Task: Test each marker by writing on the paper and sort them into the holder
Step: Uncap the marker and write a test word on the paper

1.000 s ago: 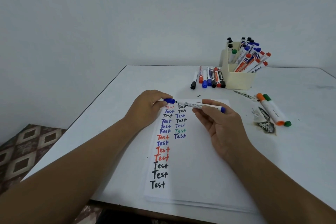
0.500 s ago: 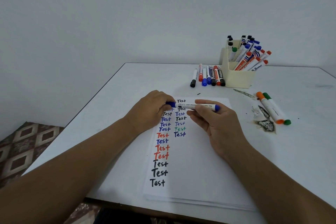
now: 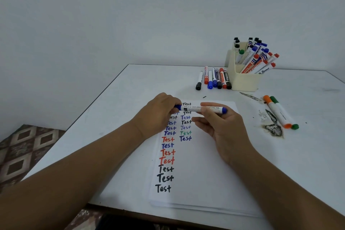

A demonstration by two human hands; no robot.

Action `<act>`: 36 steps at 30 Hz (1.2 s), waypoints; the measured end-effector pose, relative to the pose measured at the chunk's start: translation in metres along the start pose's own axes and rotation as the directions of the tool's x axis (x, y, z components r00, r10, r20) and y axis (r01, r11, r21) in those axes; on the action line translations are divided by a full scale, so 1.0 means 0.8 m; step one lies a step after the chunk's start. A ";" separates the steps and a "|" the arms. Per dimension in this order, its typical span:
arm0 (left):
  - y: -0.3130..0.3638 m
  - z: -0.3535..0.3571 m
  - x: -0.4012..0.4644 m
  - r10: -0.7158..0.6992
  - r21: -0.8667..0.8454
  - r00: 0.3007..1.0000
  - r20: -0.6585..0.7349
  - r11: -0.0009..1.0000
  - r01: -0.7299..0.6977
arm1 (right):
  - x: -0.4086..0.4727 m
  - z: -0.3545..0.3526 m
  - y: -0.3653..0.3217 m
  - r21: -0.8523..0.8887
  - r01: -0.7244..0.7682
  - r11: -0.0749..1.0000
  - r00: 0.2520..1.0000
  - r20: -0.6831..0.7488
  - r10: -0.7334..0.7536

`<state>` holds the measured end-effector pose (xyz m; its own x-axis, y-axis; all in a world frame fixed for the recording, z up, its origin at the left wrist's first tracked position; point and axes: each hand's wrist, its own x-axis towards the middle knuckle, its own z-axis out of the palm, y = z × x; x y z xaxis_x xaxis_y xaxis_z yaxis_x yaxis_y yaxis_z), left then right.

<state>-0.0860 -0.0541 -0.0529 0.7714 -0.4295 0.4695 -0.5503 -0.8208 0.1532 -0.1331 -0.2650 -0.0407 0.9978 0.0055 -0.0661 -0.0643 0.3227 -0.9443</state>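
Note:
A blue whiteboard marker (image 3: 194,108) lies level above the top of the paper (image 3: 201,164), held between both hands. My left hand (image 3: 158,115) grips its blue cap end. My right hand (image 3: 222,127) pinches the white barrel near the blue tail. The cap sits on the marker. The paper carries two columns of the word "Test" in black, red, blue and green. A cream holder (image 3: 242,78) at the back right is full of several markers.
Several loose markers (image 3: 214,78) lie in a row left of the holder. An orange marker (image 3: 278,112) and a green marker (image 3: 283,113) lie at the right beside dark stains (image 3: 272,129). The table's left edge drops to a patterned floor (image 3: 22,147).
The cap, held apart from the marker tip a second ago, has been pushed onto the marker by my left hand. Both hands with the marker have shifted slightly away from me.

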 end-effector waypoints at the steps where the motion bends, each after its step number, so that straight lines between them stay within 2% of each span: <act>1: 0.003 -0.002 0.003 -0.050 -0.005 0.998 0.023 0.999 0.050 | 0.001 0.000 0.000 0.001 -0.003 1.000 1.000 -0.013 0.003; 3: 0.006 -0.004 0.008 -0.147 -0.010 0.987 0.070 0.989 0.148 | 0.004 0.000 0.000 0.047 -0.036 0.998 0.999 -0.038 0.037; 5: 0.004 -0.003 0.009 -0.220 0.018 0.968 0.123 0.975 0.220 | 0.007 -0.002 -0.001 0.169 -0.070 0.983 0.994 -0.069 0.083; 9: -0.010 0.009 0.020 -0.365 0.127 0.871 0.329 0.931 0.342 | 0.013 -0.013 -0.008 0.393 -0.057 0.918 0.981 -0.148 0.124; 11: -0.014 0.013 0.025 -0.343 0.197 0.844 0.411 0.938 0.286 | 0.016 -0.019 -0.013 0.405 -0.050 0.913 0.978 -0.167 0.128; 13: -0.017 0.014 0.026 -0.283 0.281 0.828 0.484 0.946 0.160 | 0.020 -0.022 -0.022 0.385 -0.050 0.921 0.978 -0.166 0.123; 15: -0.019 0.012 0.023 -0.248 0.317 0.825 0.508 0.944 0.088 | 0.026 -0.025 -0.036 0.352 -0.039 0.935 0.983 -0.153 0.098; 17: -0.019 0.008 0.021 -0.204 0.352 0.821 0.533 0.936 0.004 | 0.037 -0.027 -0.056 0.258 0.008 0.966 0.990 -0.140 0.029; 19: -0.019 0.009 0.022 -0.185 0.350 0.824 0.535 0.937 -0.017 | 0.053 -0.029 -0.082 0.111 0.094 0.989 0.988 -0.135 -0.079; 22: -0.021 0.013 0.023 -0.242 0.241 0.847 0.474 0.961 0.139 | 0.082 -0.030 -0.132 -0.124 0.224 0.967 0.958 -0.154 -0.242; 24: -0.022 0.016 0.022 -0.254 0.209 0.856 0.450 0.962 0.176 | 0.104 -0.034 -0.162 -0.353 0.314 0.881 0.913 -0.144 -0.383; 27: -0.023 0.016 0.022 -0.289 0.160 0.861 0.418 0.957 0.243 | 0.133 -0.046 -0.200 -0.625 0.406 0.666 0.819 -0.074 -0.569; 32: -0.027 0.020 0.022 -0.284 0.125 0.868 0.407 0.959 0.255 | 0.176 -0.069 -0.242 -0.789 0.450 0.419 0.675 -0.006 -0.737; 36: -0.027 0.022 0.024 -0.303 0.088 0.886 0.352 0.953 0.290 | 0.204 -0.078 -0.249 -0.868 0.409 0.280 0.682 0.087 -0.726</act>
<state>-0.0539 -0.0513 -0.0621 0.9623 -0.2645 0.0632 -0.2719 -0.9401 0.2054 0.0417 -0.3878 0.1166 0.7285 -0.1480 0.6688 0.3765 -0.7292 -0.5714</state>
